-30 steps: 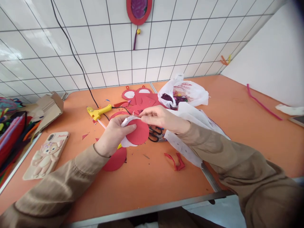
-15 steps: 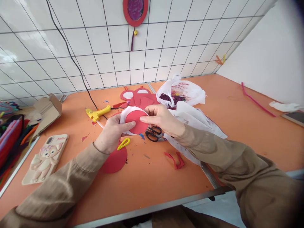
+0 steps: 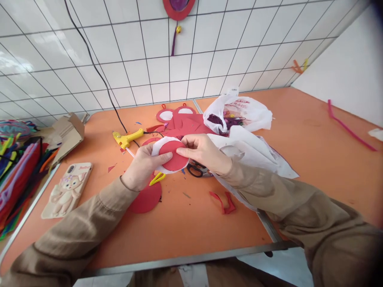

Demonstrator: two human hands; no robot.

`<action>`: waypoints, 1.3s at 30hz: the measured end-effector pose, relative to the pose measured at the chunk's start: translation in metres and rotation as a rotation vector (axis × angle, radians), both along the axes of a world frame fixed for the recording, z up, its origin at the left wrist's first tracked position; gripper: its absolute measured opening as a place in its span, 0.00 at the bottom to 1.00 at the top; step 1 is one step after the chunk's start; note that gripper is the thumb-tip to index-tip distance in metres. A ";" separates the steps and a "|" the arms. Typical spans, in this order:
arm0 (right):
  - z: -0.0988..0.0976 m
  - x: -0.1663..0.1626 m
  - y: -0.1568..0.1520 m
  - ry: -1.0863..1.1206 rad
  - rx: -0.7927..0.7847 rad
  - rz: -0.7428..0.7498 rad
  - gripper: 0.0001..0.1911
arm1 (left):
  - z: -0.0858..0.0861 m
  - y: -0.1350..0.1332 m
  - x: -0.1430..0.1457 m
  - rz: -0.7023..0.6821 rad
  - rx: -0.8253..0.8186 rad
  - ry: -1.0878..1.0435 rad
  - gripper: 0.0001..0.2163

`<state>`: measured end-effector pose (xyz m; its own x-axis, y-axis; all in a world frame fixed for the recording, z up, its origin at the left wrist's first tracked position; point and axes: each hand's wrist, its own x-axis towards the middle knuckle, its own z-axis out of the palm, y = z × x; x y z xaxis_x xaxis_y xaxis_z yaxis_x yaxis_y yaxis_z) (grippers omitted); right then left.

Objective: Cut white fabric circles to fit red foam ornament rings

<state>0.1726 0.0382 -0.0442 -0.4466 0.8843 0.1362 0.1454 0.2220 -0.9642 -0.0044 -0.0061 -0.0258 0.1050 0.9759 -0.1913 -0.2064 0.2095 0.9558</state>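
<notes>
Above the table I hold a red disc (image 3: pixel 176 160) with a white sheet (image 3: pixel 156 148) behind it, the white sticking out around its left and lower edge. My left hand (image 3: pixel 143 164) is closed on the left side, thumb flat on the red face. On the upper right edge, my right hand (image 3: pixel 205 153) pinches with thumb and fingers. Black-handled scissors (image 3: pixel 195 170) lie just under the right hand, partly hidden. Below the left hand rests a larger red circle (image 3: pixel 147 198) with a yellow loop (image 3: pixel 157 179) at its top.
A yellow glue gun (image 3: pixel 128 138) lies back left, its cord running up the wall. Nearer is a phone (image 3: pixel 67 191). A white plastic bag (image 3: pixel 257 113), crumpled white sheeting (image 3: pixel 260 153) and red pieces (image 3: pixel 191 123) lie behind. Red scraps (image 3: pixel 223 202) sit front right; colourful strips (image 3: pixel 18 187) fill the left.
The camera view has shifted, so the scene sits a little further right. Both hands keep their hold on the red disc and white sheet, with hardly any movement.
</notes>
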 end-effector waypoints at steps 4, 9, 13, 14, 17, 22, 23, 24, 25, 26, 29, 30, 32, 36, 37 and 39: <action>0.001 -0.002 -0.004 0.054 -0.045 0.054 0.14 | 0.002 0.002 -0.004 -0.043 -0.006 0.055 0.13; 0.003 -0.003 -0.010 0.092 -0.029 -0.014 0.16 | 0.003 0.002 -0.008 -0.071 0.023 0.018 0.14; 0.001 -0.005 -0.011 0.122 0.005 -0.097 0.17 | 0.001 0.002 -0.007 -0.056 -0.040 -0.020 0.15; 0.000 -0.005 -0.011 0.122 0.015 -0.101 0.17 | 0.000 0.002 -0.006 -0.038 -0.047 -0.018 0.14; -0.004 -0.004 -0.008 0.132 0.028 -0.046 0.17 | -0.007 0.003 -0.006 0.010 -0.015 0.037 0.11; -0.006 -0.004 -0.007 0.131 -0.051 0.022 0.14 | -0.012 0.005 -0.011 -0.009 0.049 0.117 0.10; -0.006 -0.004 -0.008 0.140 -0.072 0.026 0.13 | -0.011 0.005 -0.011 -0.008 0.042 0.109 0.09; -0.005 -0.005 -0.008 0.150 -0.089 0.024 0.13 | -0.010 0.004 -0.011 -0.005 0.030 0.089 0.09; -0.005 -0.005 -0.010 0.157 -0.093 0.015 0.13 | -0.008 0.004 -0.010 -0.001 0.016 0.058 0.10; -0.004 -0.006 -0.011 0.160 -0.089 -0.001 0.12 | -0.006 0.002 -0.008 0.000 0.002 0.016 0.11; -0.002 -0.007 -0.014 0.146 -0.063 -0.049 0.11 | -0.002 -0.002 0.000 0.004 -0.023 -0.115 0.18; -0.002 -0.007 -0.015 0.142 -0.065 -0.056 0.11 | -0.002 -0.003 0.002 0.019 -0.024 -0.145 0.18; 0.000 -0.007 -0.017 0.133 -0.087 -0.015 0.12 | -0.004 -0.005 0.005 0.057 -0.028 -0.175 0.18; 0.001 -0.005 -0.019 0.110 -0.142 0.113 0.12 | -0.011 -0.003 0.002 0.070 -0.049 -0.123 0.15; 0.002 -0.004 -0.018 0.104 -0.146 0.126 0.12 | -0.012 -0.002 0.000 0.068 -0.047 -0.093 0.13; 0.005 -0.002 -0.016 0.071 -0.132 0.140 0.14 | -0.012 0.000 -0.004 0.074 -0.025 -0.040 0.11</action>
<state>0.1710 0.0226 -0.0393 -0.5597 0.8266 0.0590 0.0524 0.1063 -0.9930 -0.0081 -0.0057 -0.0382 0.0402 0.9763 -0.2126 -0.2599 0.2156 0.9412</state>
